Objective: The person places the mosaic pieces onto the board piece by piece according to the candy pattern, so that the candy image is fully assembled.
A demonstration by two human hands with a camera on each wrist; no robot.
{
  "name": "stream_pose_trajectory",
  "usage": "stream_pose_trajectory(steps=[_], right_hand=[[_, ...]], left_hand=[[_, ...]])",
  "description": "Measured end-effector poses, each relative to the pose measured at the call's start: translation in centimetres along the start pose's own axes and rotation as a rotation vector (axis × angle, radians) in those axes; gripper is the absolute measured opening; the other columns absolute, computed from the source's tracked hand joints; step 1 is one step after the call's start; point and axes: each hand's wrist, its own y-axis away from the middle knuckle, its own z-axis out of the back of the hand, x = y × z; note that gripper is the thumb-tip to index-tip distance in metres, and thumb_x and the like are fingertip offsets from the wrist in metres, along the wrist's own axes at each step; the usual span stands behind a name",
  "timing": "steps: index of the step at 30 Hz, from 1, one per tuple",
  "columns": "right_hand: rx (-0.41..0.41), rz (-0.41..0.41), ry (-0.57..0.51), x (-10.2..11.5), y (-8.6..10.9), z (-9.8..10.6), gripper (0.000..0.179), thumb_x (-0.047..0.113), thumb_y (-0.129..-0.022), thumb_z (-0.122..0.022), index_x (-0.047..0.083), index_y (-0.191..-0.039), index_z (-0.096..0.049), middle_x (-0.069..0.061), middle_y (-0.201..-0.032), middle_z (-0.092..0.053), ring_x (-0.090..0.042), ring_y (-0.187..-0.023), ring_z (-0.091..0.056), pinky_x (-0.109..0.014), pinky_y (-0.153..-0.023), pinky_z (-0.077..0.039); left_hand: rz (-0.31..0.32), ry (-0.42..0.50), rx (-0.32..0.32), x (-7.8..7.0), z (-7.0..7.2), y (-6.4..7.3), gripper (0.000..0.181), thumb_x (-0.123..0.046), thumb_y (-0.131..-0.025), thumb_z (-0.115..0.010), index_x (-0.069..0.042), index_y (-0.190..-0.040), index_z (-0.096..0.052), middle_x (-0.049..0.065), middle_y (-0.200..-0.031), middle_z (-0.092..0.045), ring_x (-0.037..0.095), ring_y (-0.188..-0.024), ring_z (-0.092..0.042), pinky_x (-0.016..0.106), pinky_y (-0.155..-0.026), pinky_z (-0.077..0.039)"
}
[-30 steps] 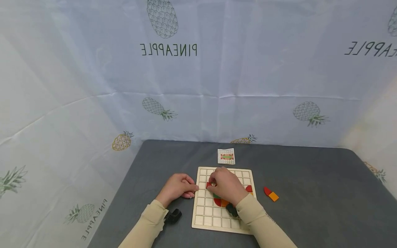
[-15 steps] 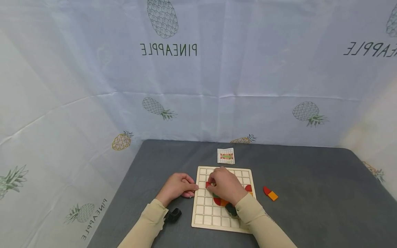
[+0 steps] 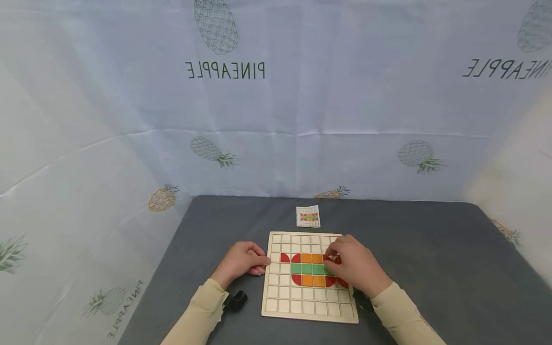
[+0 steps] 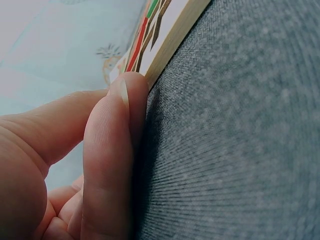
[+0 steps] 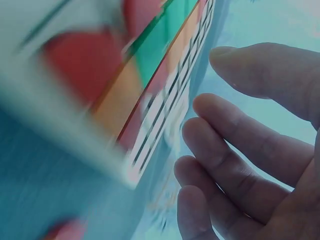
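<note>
A light wooden grid board (image 3: 272, 304) lies on the dark table, bearing red curved pieces (image 3: 296, 279), orange square pieces (image 3: 319, 281) and green square pieces (image 3: 306, 269) in its middle rows. One red quarter-round piece (image 3: 285, 258) sits at the left end of the upper row. My left hand (image 3: 241, 262) holds the board's left edge between thumb and finger; its other fingers curl beneath. Over the board's right side is my right hand (image 3: 355, 263), covering some pieces there. In the right wrist view this hand (image 5: 245, 145) has its fingers apart, nothing between them.
A small pattern card (image 3: 308, 216) with a printed grid lies behind the board. A blurred loose red piece (image 5: 65, 231) shows on the table in the right wrist view. A pineapple-print curtain (image 3: 276, 163) hangs behind the table (image 3: 409, 230).
My right hand has moved right, off the board's middle, uncovering the red, orange and green rows. The left hand stays at the board's edge. The loose pieces at right are now hidden in the head view.
</note>
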Motion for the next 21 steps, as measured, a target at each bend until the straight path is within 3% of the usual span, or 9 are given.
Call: stream_pose_trajectory(steps=[12,21], right_hand=[[-0.044,-0.145,0.052,-5.9,5.4,2.8,0.022,0.029,-0.082,-0.096,0.019,-0.092,-0.079,0.005,-0.094,-0.070,-0.015,-0.090,-0.057,-0.035,-0.070,-0.057],[-0.007,-0.245,0.038,-8.0,6.5,3.3,0.025,0.030,-0.082,-0.095,0.015,-0.096,-0.081,0.001,-0.095,-0.071,-0.021,-0.092,-0.066,-0.045,-0.072,-0.062]], left_hand=[[-0.009,-0.017,-0.019,0.1,0.5,0.4,0.034,-0.025,-0.088,-0.092,-0.003,-0.106,-0.073,0.005,-0.079,-0.078,0.012,-0.070,-0.076,0.030,-0.068,-0.067],[-0.001,-0.011,-0.003,-0.1,-0.1,0.3,0.034,-0.024,-0.088,-0.092,-0.002,-0.106,-0.073,0.005,-0.080,-0.078,0.011,-0.069,-0.076,0.029,-0.067,-0.067]])
